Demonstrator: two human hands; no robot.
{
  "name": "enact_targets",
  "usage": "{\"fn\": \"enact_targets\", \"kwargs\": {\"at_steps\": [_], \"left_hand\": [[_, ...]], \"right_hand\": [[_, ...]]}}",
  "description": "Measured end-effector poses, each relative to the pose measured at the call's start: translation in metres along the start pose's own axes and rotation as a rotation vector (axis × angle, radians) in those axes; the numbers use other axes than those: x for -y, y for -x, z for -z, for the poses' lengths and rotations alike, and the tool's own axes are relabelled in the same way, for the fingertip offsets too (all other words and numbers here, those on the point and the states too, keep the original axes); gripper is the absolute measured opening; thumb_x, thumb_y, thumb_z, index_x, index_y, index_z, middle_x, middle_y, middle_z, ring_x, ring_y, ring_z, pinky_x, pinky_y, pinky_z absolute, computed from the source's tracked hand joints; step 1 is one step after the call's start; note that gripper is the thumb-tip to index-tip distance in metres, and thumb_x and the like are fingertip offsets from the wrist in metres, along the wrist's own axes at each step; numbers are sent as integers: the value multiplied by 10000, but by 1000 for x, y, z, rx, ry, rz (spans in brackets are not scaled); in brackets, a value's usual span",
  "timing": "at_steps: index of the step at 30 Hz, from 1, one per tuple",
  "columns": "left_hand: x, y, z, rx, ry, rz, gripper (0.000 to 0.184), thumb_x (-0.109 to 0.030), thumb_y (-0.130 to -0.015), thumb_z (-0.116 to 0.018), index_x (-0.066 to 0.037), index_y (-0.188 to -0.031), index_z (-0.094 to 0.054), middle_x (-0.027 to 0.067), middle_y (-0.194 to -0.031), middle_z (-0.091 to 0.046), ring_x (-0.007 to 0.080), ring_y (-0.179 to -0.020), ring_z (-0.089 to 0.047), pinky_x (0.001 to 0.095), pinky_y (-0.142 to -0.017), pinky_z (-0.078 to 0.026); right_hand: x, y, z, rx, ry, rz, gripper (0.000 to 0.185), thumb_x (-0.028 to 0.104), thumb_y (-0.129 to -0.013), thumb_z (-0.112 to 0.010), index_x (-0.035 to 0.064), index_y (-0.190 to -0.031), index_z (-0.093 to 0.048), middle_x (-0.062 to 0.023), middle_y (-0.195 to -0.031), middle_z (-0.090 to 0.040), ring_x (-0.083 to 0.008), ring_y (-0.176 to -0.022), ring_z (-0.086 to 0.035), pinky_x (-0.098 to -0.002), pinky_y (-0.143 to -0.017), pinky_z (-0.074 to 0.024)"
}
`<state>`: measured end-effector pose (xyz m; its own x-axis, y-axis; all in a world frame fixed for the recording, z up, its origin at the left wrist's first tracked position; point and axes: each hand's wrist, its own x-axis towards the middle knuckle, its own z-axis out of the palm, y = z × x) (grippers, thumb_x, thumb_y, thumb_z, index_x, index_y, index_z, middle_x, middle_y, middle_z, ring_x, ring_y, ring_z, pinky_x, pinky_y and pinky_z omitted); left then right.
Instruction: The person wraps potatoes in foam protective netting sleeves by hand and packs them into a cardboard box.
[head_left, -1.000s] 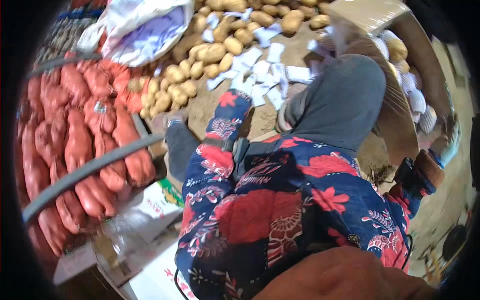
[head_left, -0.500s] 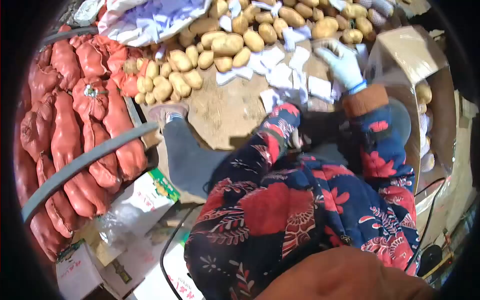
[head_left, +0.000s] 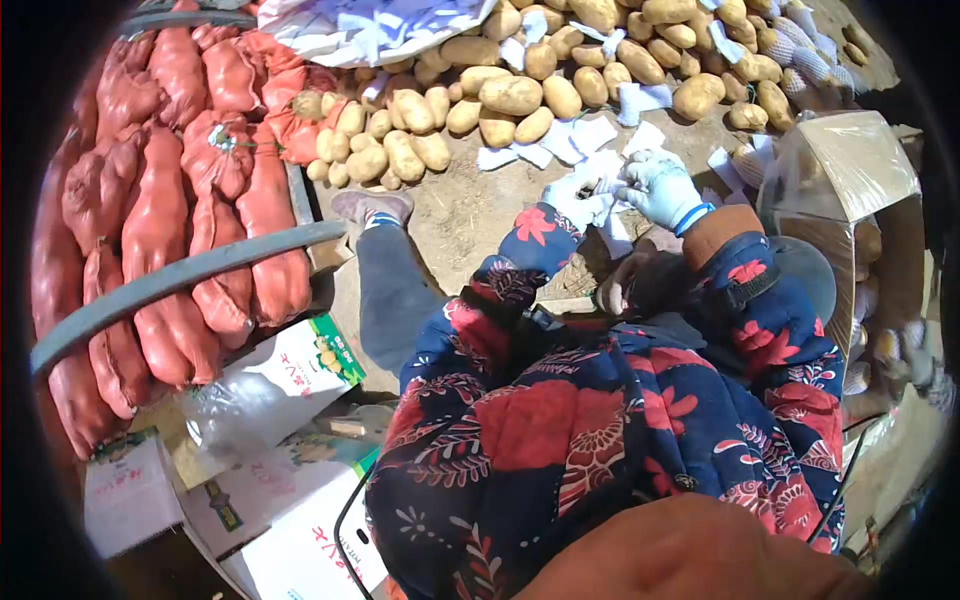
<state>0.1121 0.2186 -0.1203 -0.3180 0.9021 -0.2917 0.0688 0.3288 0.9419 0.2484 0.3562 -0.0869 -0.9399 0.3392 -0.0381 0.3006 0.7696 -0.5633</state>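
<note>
My left hand (head_left: 577, 198), in a white glove, is closed in front of my knees, its fingers around a white foam sleeve (head_left: 604, 170). Close beside it on the right, my right hand (head_left: 662, 190), also gloved, pinches at the same sleeve. Fingers and gloves partly hide the sleeve, and its edges blend with the gloves. More flat white foam sleeves (head_left: 592, 136) lie scattered on the ground just beyond my hands. Behind them spreads a heap of loose potatoes (head_left: 511, 95).
Red mesh sacks (head_left: 165, 230) fill the left, behind a grey curved bar (head_left: 190, 270). A bag of white sleeves (head_left: 375, 30) stands at the top. Printed cartons (head_left: 290, 375) lie lower left. On the right is an open carton (head_left: 840, 165); a blurred, glove-like shape (head_left: 915, 365) is near it.
My left hand has come forward into view from under the sleeve of my coat. My right hand has moved down and left to meet it at a white foam sleeve. The view has shifted.
</note>
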Motion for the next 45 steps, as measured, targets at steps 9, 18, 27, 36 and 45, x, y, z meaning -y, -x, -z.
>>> {"fn": "enact_targets", "kwargs": {"at_steps": [9, 18, 27, 36, 45], "left_hand": [[-7, 6, 5, 36, 673, 74, 359, -185, -829, -564, 4, -1116, -462, 117, -947, -575, 229, -869, -582, 360, -753, -507], [64, 19, 79, 724, -186, 70, 293, -119, -799, -565, -59, -1071, -471, 75, -965, -568, 173, -821, -566, 287, -637, -460], [15, -93, 26, 42, -498, -295, 396, -267, -802, -532, -72, -1142, -478, 202, -1062, -523, 294, -949, -512, 385, -802, -417], [26, -171, 20, -380, -712, 454, 688, -393, -718, -611, -30, -1242, -352, 238, -1202, -410, 360, -1075, -459, 441, -891, -381], [89, -143, 61, -174, -315, 307, 597, -349, -701, -637, -11, -1148, -434, 219, -995, -562, 332, -879, -583, 418, -698, -481]], "right_hand": [[20, 7, -13, -6, -1463, -329, 283, 80, -782, -602, -5, -1049, -564, -27, -908, -587, -96, -837, -539, -223, -725, -432], [64, 11, 21, 55, -2168, -434, 347, 140, -794, -584, 22, -1101, -474, -73, -1004, -576, -198, -913, -565, -349, -718, -496], [63, 10, 16, -104, -1629, -633, 267, 148, -801, -569, 4, -1025, -553, -70, -829, -612, -122, -616, -559, -235, -462, -411], [61, 1, 17, -304, -1297, -439, 204, 239, -816, -581, 53, -892, -618, -7, -713, -598, -110, -600, -544, -260, -545, -448], [36, 3, 4, -408, -1304, -589, 167, 117, -791, -589, 9, -918, -599, -20, -790, -609, -98, -690, -547, -248, -635, -452]]}}
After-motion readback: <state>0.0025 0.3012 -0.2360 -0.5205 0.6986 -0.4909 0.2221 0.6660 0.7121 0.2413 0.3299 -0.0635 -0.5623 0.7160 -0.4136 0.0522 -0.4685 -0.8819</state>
